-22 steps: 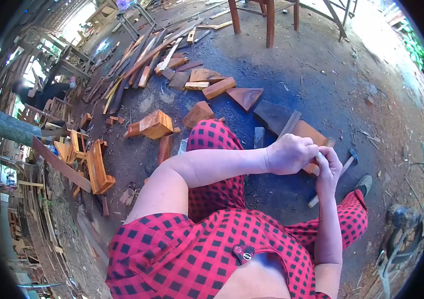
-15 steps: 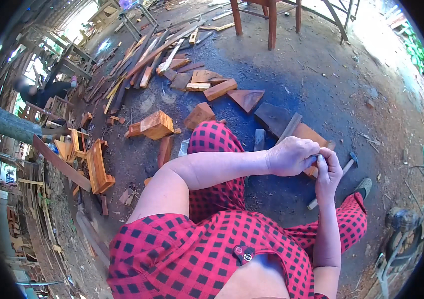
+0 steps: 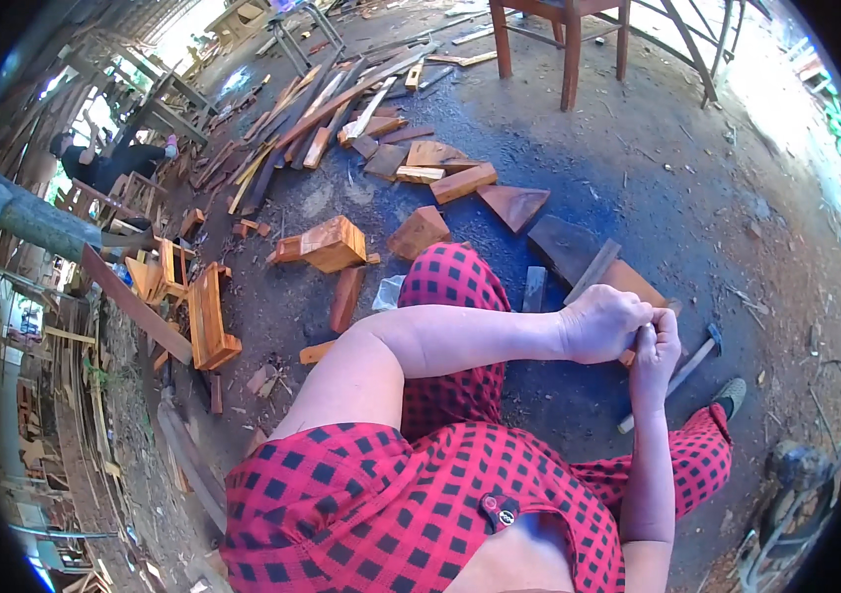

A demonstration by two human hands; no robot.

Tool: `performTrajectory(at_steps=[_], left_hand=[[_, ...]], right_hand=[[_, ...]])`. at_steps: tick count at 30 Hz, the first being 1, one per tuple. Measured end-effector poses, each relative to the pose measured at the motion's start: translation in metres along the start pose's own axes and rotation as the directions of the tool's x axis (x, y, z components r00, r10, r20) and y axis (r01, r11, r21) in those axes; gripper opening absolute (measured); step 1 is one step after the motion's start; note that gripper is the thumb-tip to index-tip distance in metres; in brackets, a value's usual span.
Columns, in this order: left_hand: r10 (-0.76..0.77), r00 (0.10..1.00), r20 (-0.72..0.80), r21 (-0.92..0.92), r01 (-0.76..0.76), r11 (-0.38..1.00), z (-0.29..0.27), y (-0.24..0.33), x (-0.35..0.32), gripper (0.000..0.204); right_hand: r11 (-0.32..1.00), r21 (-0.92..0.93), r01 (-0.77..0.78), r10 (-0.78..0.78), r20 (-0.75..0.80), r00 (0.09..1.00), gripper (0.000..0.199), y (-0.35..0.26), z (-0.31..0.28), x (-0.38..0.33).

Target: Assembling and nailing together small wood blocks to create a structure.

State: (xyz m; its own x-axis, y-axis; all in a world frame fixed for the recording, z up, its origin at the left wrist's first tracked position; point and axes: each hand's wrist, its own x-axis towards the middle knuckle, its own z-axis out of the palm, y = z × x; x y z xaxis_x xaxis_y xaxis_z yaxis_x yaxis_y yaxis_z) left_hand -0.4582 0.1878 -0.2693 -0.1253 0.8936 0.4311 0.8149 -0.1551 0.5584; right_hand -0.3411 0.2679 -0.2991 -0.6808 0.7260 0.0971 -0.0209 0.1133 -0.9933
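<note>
My left hand (image 3: 606,324) is closed, its fingertips meeting those of my right hand (image 3: 655,354), which is pinched just to its right. Whatever they hold between them is too small or hidden to name. Under and behind the hands lies a reddish-brown wooden board (image 3: 635,281), partly covered by them. A narrow grey wooden strip (image 3: 593,270) leans across its left edge, beside a dark board (image 3: 559,243). To the right of my right hand, a hammer (image 3: 691,367) rests on the ground, its handle passing behind my wrist.
Wooden blocks (image 3: 335,243) and offcuts (image 3: 514,206) lie ahead and to the left. A long pile of wood strips (image 3: 327,114) spreads farther back. Chair legs (image 3: 571,64) stand at the far side. Another person (image 3: 109,163) sits at the far left.
The whole scene has shifted slightly right in view. My hands stay together, with the fingers a little more closed over a small dark thing glimpsed before. The far person's pose has changed.
</note>
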Motion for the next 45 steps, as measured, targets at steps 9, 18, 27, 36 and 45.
performTrajectory(at_steps=[9,18,27,36,45], left_hand=[[-0.119,0.992,0.045,-0.046,0.121,0.992,0.011,-0.012,0.005,0.009],[-0.084,0.996,0.016,-0.032,0.084,0.996,0.014,-0.017,0.006,0.006],[-0.113,0.991,0.065,0.162,0.101,0.982,0.035,-0.017,0.011,0.025],[-0.264,0.96,0.089,0.206,0.241,0.948,0.063,-0.028,0.024,0.02],[-0.636,0.699,0.326,-0.03,0.68,0.733,0.043,-0.032,0.042,0.016]], right_hand=[[0.971,0.189,-0.146,0.147,0.006,0.989,0.011,0.015,-0.004,0.005],[0.885,0.39,-0.256,0.267,0.025,0.963,0.012,0.012,0.0,0.012],[0.85,0.471,-0.236,0.301,-0.067,0.951,0.011,0.051,-0.004,0.025],[0.809,0.525,-0.264,0.37,-0.106,0.923,0.015,0.075,-0.006,0.04],[0.878,0.319,-0.358,0.391,-0.044,0.919,0.011,0.071,-0.02,0.045]])
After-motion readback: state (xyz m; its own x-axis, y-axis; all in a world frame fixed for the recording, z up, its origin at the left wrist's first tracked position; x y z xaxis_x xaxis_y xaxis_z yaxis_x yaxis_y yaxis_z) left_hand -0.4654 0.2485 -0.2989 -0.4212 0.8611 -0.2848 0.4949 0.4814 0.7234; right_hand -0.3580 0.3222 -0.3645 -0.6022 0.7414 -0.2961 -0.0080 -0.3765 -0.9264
